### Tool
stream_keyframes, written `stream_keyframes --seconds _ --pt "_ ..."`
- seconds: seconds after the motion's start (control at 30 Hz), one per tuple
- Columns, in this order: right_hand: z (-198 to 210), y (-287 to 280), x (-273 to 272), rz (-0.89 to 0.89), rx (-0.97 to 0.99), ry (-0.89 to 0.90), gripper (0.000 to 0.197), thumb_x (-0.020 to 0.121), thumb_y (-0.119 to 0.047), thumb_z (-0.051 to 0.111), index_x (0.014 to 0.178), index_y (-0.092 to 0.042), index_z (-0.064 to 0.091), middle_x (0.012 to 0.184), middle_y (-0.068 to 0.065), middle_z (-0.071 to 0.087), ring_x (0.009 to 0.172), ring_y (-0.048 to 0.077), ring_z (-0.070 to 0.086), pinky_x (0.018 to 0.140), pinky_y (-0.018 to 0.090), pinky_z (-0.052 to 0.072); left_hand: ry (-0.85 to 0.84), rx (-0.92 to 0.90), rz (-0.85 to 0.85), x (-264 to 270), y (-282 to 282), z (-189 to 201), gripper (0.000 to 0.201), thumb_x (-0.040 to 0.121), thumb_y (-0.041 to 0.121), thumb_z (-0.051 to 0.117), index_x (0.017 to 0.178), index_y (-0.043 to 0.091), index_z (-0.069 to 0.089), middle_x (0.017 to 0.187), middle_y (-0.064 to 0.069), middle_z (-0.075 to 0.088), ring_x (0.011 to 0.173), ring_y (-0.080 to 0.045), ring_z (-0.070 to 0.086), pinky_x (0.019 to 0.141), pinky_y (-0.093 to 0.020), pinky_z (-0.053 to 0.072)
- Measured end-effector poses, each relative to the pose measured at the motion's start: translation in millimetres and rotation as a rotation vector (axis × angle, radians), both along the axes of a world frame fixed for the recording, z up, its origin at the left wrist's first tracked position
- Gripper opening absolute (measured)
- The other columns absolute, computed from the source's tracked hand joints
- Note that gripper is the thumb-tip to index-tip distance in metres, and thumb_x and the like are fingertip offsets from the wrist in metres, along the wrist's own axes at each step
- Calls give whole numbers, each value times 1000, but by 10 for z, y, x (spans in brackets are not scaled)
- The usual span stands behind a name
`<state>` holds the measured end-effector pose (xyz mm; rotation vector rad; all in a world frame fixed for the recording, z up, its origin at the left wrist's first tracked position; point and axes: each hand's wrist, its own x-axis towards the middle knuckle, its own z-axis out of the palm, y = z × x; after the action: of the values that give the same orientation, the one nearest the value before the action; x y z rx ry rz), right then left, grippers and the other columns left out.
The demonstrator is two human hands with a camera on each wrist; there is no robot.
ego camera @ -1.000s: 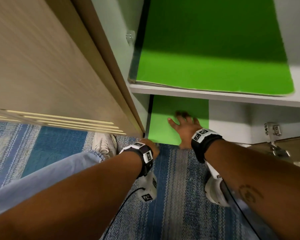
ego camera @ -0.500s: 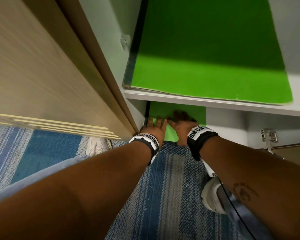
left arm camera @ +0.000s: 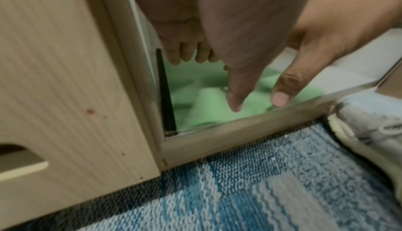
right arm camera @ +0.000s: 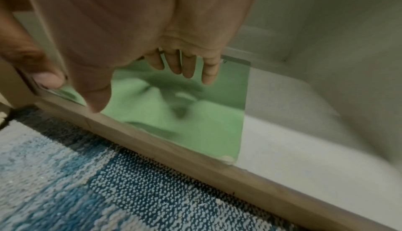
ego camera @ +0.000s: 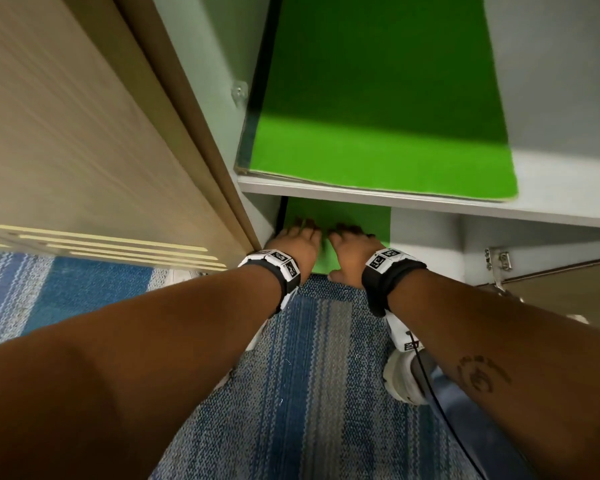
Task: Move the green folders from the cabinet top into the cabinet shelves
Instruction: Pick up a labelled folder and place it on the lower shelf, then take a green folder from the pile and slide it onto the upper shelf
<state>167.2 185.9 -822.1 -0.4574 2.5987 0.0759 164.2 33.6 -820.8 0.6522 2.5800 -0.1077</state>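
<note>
One green folder (ego camera: 378,140) lies flat on the upper cabinet shelf (ego camera: 555,192). A second green folder (ego camera: 357,216) (left arm camera: 206,112) (right arm camera: 206,114) lies flat on the bottom shelf, against its left wall. My left hand (ego camera: 297,237) (left arm camera: 213,80) and right hand (ego camera: 350,239) (right arm camera: 139,90) are side by side over this lower folder's front part, fingers straight and spread, palms down. Their shadows fall on the green cover. Whether the fingertips touch the folder I cannot tell. Neither hand grips anything.
The open wooden cabinet door (ego camera: 84,133) stands close on the left, and a second door with a metal hinge (ego camera: 497,261) is on the right. The white bottom shelf floor (right arm camera: 293,131) extends right of the folder. Blue striped carpet (ego camera: 309,375) and my white shoe (ego camera: 402,382) are below.
My left hand has come up from beside my knee to join the right hand over the lower folder. Both hands have reached further into the bottom shelf.
</note>
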Motion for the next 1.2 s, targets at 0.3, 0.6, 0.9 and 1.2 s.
stream_keyframes --seconds 0.3,0.6,0.9,1.2 --pt "1576 -120 381 16 -200 56 40 89 -24 54 126 -11 47 126 11 56 112 30 58 84 35 49 93 237 89 337 -18 1415 51 88 34 57 130 9 43 129 -13 51 115 -30 54 93 -37 45" --pt "3427 -202 1052 111 -246 302 26 91 -22 48 116 -17 56 115 9 64 102 30 62 77 34 49 334 387 66 940 -179 3023 30 95 29 47 119 11 51 120 -11 58 108 -32 60 90 -40 49" --pt "4961 -273 1427 136 -294 539 21 89 -25 47 109 -17 53 112 10 64 102 33 61 80 41 52 574 539 -23 1173 -288 4577 28 94 23 45 118 13 53 119 -10 59 109 -30 58 92 -39 46" --pt "6265 -221 1424 122 -398 759 10 88 -21 47 82 -28 43 87 4 62 73 22 51 65 33 43 806 533 -42 1189 -141 6065 22 93 23 39 98 14 58 98 -9 61 91 -28 60 77 -36 47"
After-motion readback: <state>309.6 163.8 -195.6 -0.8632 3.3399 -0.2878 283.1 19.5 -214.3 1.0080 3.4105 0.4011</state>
